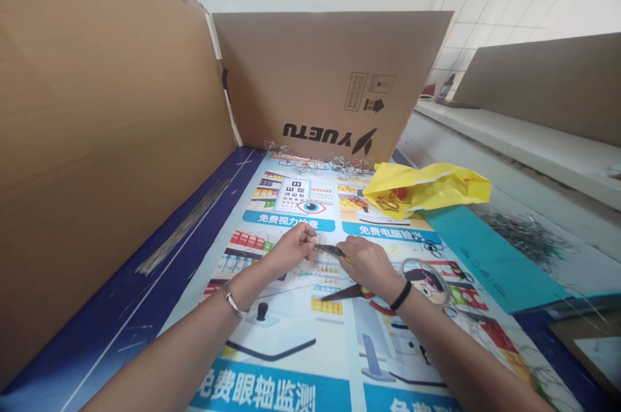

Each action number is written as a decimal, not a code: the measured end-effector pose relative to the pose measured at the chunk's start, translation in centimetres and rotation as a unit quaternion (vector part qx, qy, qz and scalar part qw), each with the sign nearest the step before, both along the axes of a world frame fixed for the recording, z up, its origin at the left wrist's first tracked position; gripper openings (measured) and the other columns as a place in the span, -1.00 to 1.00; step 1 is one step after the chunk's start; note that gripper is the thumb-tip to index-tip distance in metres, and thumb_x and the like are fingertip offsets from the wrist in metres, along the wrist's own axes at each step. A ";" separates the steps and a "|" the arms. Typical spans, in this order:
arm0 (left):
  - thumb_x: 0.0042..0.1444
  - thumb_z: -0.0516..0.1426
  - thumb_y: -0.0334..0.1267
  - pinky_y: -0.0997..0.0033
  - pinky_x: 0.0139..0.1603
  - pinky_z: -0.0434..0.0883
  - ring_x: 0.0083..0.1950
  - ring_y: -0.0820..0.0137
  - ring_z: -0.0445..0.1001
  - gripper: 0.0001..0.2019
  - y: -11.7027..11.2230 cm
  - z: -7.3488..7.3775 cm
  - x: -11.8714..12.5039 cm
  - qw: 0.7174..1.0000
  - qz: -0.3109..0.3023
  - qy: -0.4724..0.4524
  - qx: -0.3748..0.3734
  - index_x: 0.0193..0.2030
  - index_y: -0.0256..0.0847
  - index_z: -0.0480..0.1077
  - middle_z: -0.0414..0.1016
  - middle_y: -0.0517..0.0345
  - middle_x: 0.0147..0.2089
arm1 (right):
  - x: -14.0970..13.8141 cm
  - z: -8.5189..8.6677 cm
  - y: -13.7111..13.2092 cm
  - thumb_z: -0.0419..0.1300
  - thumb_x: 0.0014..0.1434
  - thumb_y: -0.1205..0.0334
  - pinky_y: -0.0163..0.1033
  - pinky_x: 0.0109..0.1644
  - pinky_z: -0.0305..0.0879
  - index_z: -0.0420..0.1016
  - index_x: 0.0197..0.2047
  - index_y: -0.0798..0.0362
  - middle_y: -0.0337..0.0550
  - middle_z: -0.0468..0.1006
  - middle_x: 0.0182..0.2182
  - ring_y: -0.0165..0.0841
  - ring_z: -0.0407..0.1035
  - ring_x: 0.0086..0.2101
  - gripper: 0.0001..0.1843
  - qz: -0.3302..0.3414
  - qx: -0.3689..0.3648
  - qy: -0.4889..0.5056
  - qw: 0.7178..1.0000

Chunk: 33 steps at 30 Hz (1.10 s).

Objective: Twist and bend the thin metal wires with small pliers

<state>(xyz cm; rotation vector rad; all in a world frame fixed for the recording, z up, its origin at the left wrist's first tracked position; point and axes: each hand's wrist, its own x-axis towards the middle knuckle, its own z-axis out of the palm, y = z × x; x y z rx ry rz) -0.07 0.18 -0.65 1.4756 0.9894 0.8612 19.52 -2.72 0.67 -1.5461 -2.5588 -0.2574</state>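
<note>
My left hand (291, 247), with a metal bangle at the wrist, pinches a thin bent wire (314, 245) above a printed poster (291, 360) that covers the table. My right hand (367, 262), with a black band at the wrist, is closed on small pliers (330, 249) whose tip meets the wire at the left fingertips. Red-handled scissors (347, 293) lie on the poster just under my right wrist.
Cardboard walls (97, 140) stand at the left and back. A bundle of straight wires (182, 227) lies along the left wall. A yellow plastic bag (427, 189) and a tangle of bent wire pieces (526, 234) lie at the right. A round wire ring (427, 276) rests by my right wrist.
</note>
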 end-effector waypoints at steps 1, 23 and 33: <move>-0.02 0.03 -0.41 0.54 -0.47 0.27 -0.54 0.60 0.30 -0.86 0.0 0.0 0.0 1.000 0.001 0.001 0.000 -0.28 -0.22 0.17 0.28 0.29 -0.42 | 0.1 0.0 0.1 0.04 0.14 0.25 -0.34 -0.33 0.03 0.43 -0.32 0.04 -0.19 0.44 -0.41 -0.40 0.28 -0.32 -0.85 0.007 0.008 -0.002 1.000; -0.03 0.06 -0.39 0.55 -0.49 0.27 -0.54 0.58 0.29 -0.86 -0.2 0.2 0.3 1.000 0.029 -0.011 -0.002 -0.30 -0.23 0.18 0.27 0.32 -0.46 | 0.7 0.0 0.4 0.07 0.11 0.37 -0.25 -0.33 -0.07 0.42 -0.37 0.06 -0.16 0.37 -0.48 -0.34 0.16 -0.38 -0.89 0.063 0.120 -0.024 0.990; -0.06 0.08 -0.40 0.54 -0.48 0.26 -0.56 0.59 0.30 -0.83 -0.2 -0.2 0.4 0.999 0.039 -0.018 -0.010 -0.28 -0.23 0.20 0.31 0.30 -0.46 | 0.4 0.3 0.3 0.08 0.09 0.35 -0.27 -0.32 -0.05 0.41 -0.37 0.05 -0.17 0.38 -0.46 -0.36 0.19 -0.37 -0.90 0.046 0.087 -0.016 0.995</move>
